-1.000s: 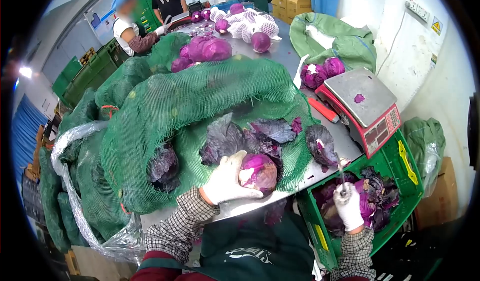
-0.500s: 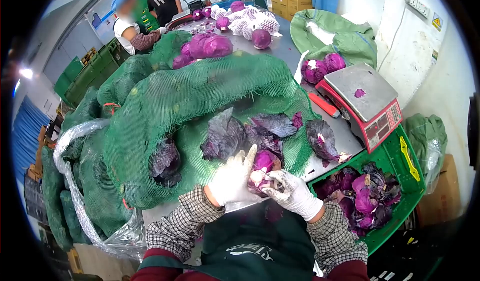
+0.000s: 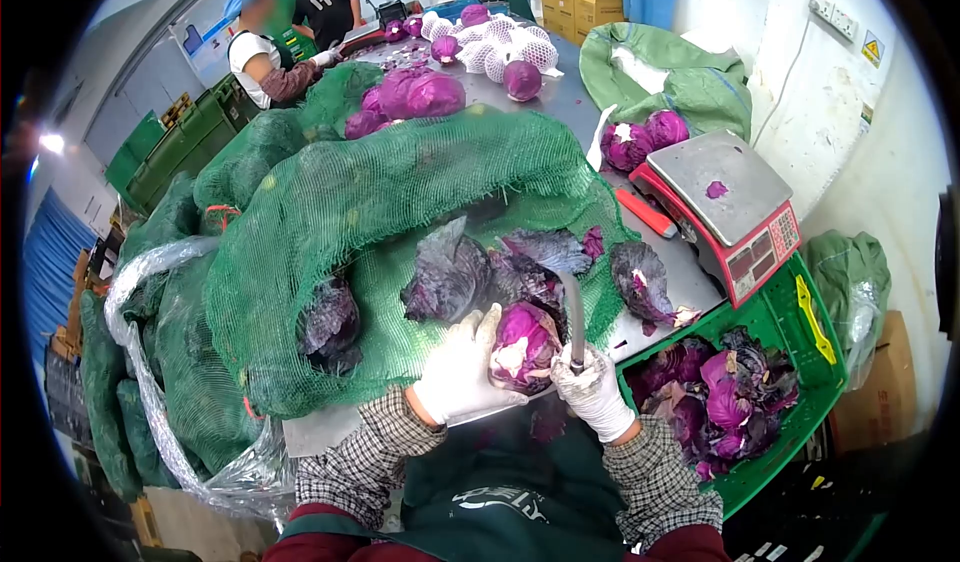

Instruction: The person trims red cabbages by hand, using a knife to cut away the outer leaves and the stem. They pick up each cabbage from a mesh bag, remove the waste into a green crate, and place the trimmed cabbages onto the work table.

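A purple cabbage with a pale stem end rests against the fingers of my left hand, which wears a white glove and holds it from the left. My right hand, also gloved, is closed round the handle of a curved knife. The knife's blade points up, just right of the cabbage. Dark outer leaves lie on the green mesh sack beyond my hands. Another loose leaf lies to the right, near the scale.
A red scale stands at the right above a green crate of leaves. An orange-handled tool lies beside it. More cabbages and white netting are farther back. Two people stand at the far left and another at the back.
The curved knife now stands upright in my right hand, which has moved slightly away from the cabbage. The cabbage is turned, and my left fingers have shifted to its left side.
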A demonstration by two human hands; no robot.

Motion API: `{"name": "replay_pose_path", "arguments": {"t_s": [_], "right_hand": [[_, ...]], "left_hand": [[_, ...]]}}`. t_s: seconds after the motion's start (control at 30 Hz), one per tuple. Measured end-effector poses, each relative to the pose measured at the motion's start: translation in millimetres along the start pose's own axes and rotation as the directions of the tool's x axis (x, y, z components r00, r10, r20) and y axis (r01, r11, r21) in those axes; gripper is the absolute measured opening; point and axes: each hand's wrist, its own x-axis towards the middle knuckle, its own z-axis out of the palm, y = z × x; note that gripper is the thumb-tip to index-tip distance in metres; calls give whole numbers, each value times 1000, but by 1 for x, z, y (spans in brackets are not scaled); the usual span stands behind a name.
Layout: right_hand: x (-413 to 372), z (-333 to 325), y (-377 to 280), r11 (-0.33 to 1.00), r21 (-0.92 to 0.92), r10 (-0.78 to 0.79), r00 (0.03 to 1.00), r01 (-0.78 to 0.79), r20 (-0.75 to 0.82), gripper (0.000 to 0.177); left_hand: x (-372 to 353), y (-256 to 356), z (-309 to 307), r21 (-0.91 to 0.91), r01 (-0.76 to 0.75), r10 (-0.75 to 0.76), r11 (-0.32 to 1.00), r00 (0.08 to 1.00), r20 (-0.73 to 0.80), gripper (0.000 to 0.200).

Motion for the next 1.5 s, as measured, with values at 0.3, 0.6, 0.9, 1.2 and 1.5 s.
{"name": "replay_pose_path", "arguments": {"t_s": [0.3, 0.6, 0.9, 1.2, 1.5], "right_hand": [[-6, 10, 11, 742, 628, 273, 961, -236, 37, 13], [14, 14, -6, 967, 142, 196, 975, -211, 108, 20], [28, 70, -103, 943, 279, 69, 926, -182, 371, 42], [34, 164, -144, 936, 160, 152, 771, -313, 619, 30], [22, 164, -144, 949, 74, 210, 788, -308, 579, 26]], "left_hand": [[-12, -30, 21, -116, -115, 103, 987, 989, -104, 129], [-12, -43, 45, -697, -44, -40, 716, 994, -104, 121], [-39, -62, 89, -944, -78, -289, -322, 957, 19, 84], [-406, -58, -128, -330, -939, -851, -92, 246, -463, 63], [-472, -102, -282, -474, -471, -548, 744, -23, -836, 50]]}}
